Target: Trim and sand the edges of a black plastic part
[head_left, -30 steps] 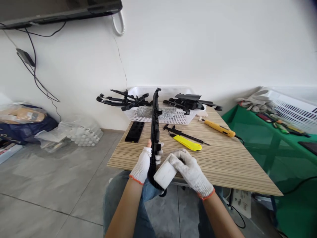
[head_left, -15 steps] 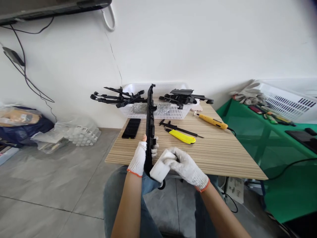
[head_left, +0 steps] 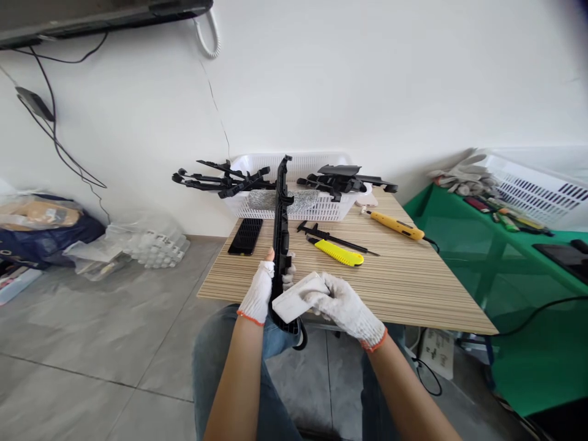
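Note:
My left hand (head_left: 261, 290), in a white knit glove with the thumb tip bare, is closed round a long black plastic part (head_left: 281, 236). The part stands up lengthwise before me, its far end reaching in front of the basket. In its white glove, my right hand (head_left: 342, 306) pinches a white rectangular block (head_left: 296, 298) that looks like a sponge. That block lies over the lower end of the black part; whether it presses on it I cannot tell. A yellow utility knife (head_left: 339, 252) and a black caliper (head_left: 333, 237) lie beyond my right hand.
Behind, a white plastic basket (head_left: 328, 208) bears several black plastic parts (head_left: 345, 179) jutting past its rim. On the wooden table (head_left: 404, 294) lie a phone (head_left: 246, 236) and a yellow corded tool (head_left: 395, 225). A green-covered table (head_left: 463, 245) with gloves (head_left: 459, 177) stands right.
The white block has shifted up a little along the black part and turned flatter, uncovering more of the part's lower end. My left hand keeps its hold. The view has shifted slightly.

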Demonstrator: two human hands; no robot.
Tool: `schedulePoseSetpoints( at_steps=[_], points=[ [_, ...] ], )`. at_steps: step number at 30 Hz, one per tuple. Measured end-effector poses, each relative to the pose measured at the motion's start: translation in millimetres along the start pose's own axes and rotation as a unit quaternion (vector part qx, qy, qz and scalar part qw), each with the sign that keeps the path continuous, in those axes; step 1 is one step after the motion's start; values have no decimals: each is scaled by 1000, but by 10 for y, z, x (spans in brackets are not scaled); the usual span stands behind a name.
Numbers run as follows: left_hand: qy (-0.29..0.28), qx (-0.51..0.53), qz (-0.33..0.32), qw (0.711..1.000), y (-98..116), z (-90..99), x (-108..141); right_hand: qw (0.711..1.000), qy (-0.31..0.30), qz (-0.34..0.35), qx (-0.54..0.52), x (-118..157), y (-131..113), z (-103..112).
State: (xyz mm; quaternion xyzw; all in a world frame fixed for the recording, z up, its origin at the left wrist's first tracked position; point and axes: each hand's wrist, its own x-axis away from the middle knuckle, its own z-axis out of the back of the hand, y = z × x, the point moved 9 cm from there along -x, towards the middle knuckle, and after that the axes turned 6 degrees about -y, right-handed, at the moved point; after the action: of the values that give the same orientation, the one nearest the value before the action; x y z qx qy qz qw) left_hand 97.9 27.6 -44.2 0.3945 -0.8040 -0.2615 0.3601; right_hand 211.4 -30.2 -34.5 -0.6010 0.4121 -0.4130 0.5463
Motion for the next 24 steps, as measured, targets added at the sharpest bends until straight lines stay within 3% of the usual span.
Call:
schedulePoseSetpoints(
  at_steps=[2, 5, 10, 17, 24],
  points=[
    [2, 15, -5, 1000, 5, -2, 10, 1000, -1, -21, -10, 24, 24, 27],
    [0, 30, -8, 1000, 9, -18, 13, 999, 46, 10, -16, 58, -85, 115],
    [-4, 38, 4, 999, 0, -26, 1, 997, -48, 50, 34, 54, -208, -82],
    [-11, 69, -5, 998, -4, -15, 50, 989, 60, 71, -119, 116, -85, 255],
    [-38, 65, -18, 997, 28, -65, 128, 991, 22, 112, -76, 143, -157, 190]
  ],
)
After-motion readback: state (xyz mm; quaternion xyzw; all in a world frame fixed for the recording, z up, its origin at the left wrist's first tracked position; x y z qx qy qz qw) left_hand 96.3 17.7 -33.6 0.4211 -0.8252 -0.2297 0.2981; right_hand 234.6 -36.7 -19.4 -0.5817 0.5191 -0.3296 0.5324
